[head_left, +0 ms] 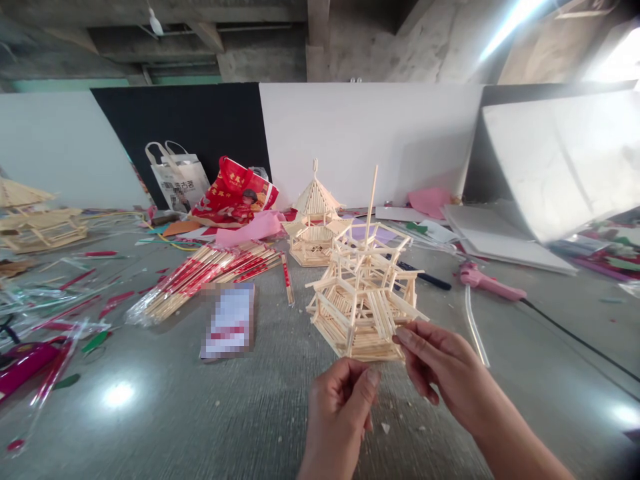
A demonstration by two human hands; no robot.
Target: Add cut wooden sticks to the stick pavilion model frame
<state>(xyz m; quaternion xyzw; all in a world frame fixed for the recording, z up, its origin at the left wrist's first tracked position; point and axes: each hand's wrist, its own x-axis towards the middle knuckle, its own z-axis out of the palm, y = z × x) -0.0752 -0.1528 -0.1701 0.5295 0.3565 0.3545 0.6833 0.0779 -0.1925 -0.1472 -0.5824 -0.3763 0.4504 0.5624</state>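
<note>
A half-built pavilion model made of thin wooden sticks (350, 310) stands in front of me, with one tall stick (371, 203) rising from it. At its near right side, my right hand (440, 367) pinches the lower edge of a small slanted panel of sticks (381, 315). Whether that panel is fixed to the frame, I cannot tell. My left hand (345, 407) is just below the model's front edge, thumb and fingers closed together. Anything between those fingers is hidden.
A finished pavilion (316, 227) stands behind; another model (40, 223) is far left. Packs of sticks (210, 273) and a blurred box (229, 321) lie left. On the right are a pink glue gun (487, 281) with its cord, a glue stick (475, 327) and white boards (505, 237).
</note>
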